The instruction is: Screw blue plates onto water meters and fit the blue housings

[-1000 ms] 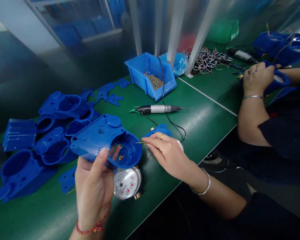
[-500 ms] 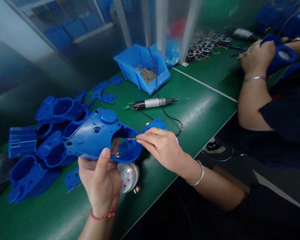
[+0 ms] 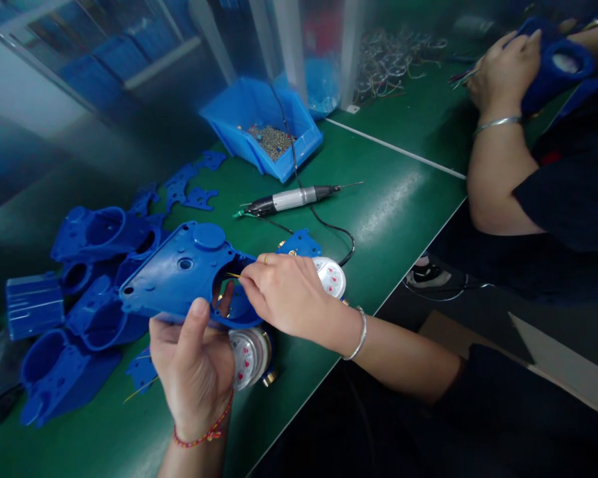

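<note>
Blue plastic housing [image 3: 179, 272] is held above the green desk [image 3: 403, 199], its near edge gripped by the left hand [image 3: 194, 362], thumb curled on top. Right hand [image 3: 284, 295] is pinched shut on what looks like a thin yellow wire [image 3: 233, 275] at the housing's round opening. Beneath lies a meter dial [image 3: 246, 355], print unreadable. Farther off: electric screwdriver [image 3: 294, 198], blue bin [image 3: 229, 113].

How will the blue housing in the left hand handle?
Probably stiff and light: the left hand holds the blue housing up by one edge without sag. Glossy plastic might slip. The thin wire in the right hand could snag it.
</note>
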The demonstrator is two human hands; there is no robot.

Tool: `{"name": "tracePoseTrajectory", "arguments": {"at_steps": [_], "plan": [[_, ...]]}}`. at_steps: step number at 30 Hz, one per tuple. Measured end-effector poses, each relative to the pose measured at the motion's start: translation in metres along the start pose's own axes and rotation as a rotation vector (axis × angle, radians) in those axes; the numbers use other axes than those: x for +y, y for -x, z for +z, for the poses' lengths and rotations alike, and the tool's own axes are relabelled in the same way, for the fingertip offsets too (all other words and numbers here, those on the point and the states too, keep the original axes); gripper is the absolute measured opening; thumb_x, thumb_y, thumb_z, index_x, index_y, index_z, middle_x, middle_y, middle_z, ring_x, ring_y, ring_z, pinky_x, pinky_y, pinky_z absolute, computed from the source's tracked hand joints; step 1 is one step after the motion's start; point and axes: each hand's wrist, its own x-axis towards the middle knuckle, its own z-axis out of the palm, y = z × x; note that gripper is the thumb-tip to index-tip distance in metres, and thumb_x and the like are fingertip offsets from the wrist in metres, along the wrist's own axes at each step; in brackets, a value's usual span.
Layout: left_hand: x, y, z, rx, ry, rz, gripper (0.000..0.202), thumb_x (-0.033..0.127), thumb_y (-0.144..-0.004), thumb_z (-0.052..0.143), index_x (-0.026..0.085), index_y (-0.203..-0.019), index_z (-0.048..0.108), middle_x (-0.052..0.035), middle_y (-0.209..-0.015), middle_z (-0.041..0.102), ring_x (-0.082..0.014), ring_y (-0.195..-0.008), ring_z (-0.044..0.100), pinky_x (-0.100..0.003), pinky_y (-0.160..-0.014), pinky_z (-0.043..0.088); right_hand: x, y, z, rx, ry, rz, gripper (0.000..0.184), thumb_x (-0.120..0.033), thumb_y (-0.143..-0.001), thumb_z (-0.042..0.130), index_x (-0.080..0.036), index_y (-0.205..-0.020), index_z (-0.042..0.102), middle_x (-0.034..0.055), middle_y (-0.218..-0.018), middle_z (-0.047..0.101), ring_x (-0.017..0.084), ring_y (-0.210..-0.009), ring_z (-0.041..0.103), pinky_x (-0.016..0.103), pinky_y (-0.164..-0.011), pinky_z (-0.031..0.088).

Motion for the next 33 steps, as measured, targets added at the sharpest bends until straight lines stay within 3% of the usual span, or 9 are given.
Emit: {"name": "tracePoseTrajectory", "arguments": {"at_steps": [9,24,30,33], "plan": [[0.001,0.002,0.001,-0.053,-0.123,0.015,0.023,0.03,-0.075,0.073,0.025,-0.095,0.064,-0.0015,-0.112,0.065,-0.0253,-0.118,0.053,-0.044,-0.102,0.044,-0.002,-0.005,-0.001,-0.002,-0.033,0.049,0.026,-0.026,-0.089,0.045,-0.018,-0.082,0.069,0.0062,-0.081,0.069,0.022,-0.07,0.066,0.029,-0.052,0.035],[-0.003,0.006,0.005,-0.086,-0.129,0.066,0.028,0.023,-0.074,0.074,0.026,-0.1,0.063,-0.001,-0.116,0.063,-0.0245,-0.121,0.051,-0.044,-0.107,0.038,0.001,-0.008,0.004,-0.007,-0.031,0.012,0.024,-0.024,-0.091,0.045,-0.015,-0.083,0.066,0.0094,-0.083,0.069,0.022,-0.073,0.066,0.03,-0.06,0.044],[-0.008,0.016,0.007,0.01,-0.333,0.249,0.059,0.017,-0.064,0.081,0.027,-0.115,0.052,-0.0022,-0.118,0.057,-0.0216,-0.114,0.054,-0.041,-0.107,0.036,0.007,0.003,0.002,-0.008,-0.321,0.069,0.011,-0.017,-0.086,0.049,-0.015,-0.092,0.057,0.0067,-0.08,0.068,0.018,-0.071,0.065,0.029,-0.065,0.046],[-0.01,0.023,0.011,0.034,-0.439,0.293,0.067,0.018,-0.058,0.084,0.025,-0.114,0.048,-0.0023,-0.113,0.054,-0.0205,-0.113,0.052,-0.039,-0.108,0.034,0.011,0.009,-0.007,0.007,-0.525,0.167,0.02,-0.01,-0.083,0.046,-0.015,-0.102,0.047,0.0013,-0.071,0.064,0.014,-0.063,0.062,0.026,-0.061,0.046]]}}
